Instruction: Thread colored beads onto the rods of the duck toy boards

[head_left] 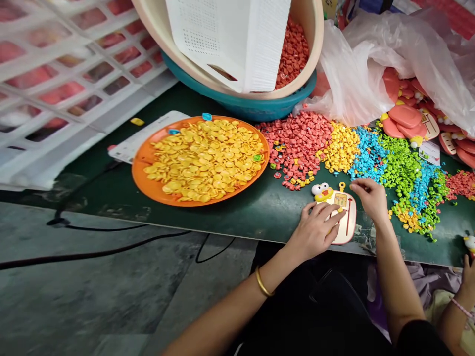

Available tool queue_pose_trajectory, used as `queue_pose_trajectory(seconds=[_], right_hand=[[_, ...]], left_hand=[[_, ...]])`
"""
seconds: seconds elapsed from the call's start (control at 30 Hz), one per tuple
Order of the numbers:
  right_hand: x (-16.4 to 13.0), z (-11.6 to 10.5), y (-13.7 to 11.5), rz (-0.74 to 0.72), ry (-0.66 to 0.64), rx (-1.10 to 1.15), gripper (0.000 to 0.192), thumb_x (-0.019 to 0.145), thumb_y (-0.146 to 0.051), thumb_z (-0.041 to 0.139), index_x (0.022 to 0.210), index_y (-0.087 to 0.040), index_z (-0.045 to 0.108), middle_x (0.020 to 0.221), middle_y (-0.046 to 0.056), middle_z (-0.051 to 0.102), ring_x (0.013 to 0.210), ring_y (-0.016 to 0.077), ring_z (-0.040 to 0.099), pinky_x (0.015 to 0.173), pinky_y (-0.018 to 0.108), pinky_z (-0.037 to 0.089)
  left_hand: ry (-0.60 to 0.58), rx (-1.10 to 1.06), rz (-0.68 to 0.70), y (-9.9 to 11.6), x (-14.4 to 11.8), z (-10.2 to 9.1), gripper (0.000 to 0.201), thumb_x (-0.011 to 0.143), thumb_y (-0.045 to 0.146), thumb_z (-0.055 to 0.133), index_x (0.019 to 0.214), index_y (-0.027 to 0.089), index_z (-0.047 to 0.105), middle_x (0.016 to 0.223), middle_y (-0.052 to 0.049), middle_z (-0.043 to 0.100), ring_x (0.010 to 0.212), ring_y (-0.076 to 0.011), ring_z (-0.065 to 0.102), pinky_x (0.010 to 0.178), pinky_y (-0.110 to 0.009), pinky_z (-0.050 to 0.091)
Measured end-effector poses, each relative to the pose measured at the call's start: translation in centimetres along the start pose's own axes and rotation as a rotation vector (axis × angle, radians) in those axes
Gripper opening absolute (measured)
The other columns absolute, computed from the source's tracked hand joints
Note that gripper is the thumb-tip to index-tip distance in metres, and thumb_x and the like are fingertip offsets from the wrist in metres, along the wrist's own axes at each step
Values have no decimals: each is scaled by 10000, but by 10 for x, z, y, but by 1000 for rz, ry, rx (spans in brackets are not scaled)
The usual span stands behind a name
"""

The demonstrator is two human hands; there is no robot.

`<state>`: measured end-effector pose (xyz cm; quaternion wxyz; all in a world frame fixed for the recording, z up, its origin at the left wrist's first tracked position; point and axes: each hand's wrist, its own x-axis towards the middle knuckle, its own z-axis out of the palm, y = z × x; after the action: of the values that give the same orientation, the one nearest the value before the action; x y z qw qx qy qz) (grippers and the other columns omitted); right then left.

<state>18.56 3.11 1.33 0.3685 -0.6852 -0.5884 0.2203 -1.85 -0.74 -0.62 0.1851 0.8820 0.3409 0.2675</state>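
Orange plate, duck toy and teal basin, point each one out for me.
orange plate [143, 163], head view, bare left rim.
duck toy [322, 192], head view, yellow head.
teal basin [245, 106], head view, front wall.

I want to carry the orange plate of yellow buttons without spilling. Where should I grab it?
Probably grip the orange plate by its bare rim on opposite sides, from the near table edge. It is shallow, lies flat, and the yellow pieces are heaped nearly to the far rim.

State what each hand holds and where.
Left hand presses on the duck-headed toy's lower left face. Right hand touches its upper right edge; a pinched piece cannot be told.
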Motion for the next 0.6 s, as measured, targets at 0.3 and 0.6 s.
queue_pose_trajectory(seconds=[0.3,0.6], right_hand=[[-61,1,6,-169,53,-152,279,964,-280,495,1033,-227,760,940,70,606,887,188,598,816,323,522],[-13,20,-14,-326,-16,-96,248,957,-186,507,1048,-221,736,980,66,697,932,193,646,855,324,522]], left_hand=[[47,31,-78,6,2,4,391,959,314,478,1321,215,585,1334,-96,632,1203,-285,540,997,-477,351],[139,46,-216,4,0,10,355,899,383,543,1139,127,597,1188,-172,613,1139,-325,524,936,-453,432]])
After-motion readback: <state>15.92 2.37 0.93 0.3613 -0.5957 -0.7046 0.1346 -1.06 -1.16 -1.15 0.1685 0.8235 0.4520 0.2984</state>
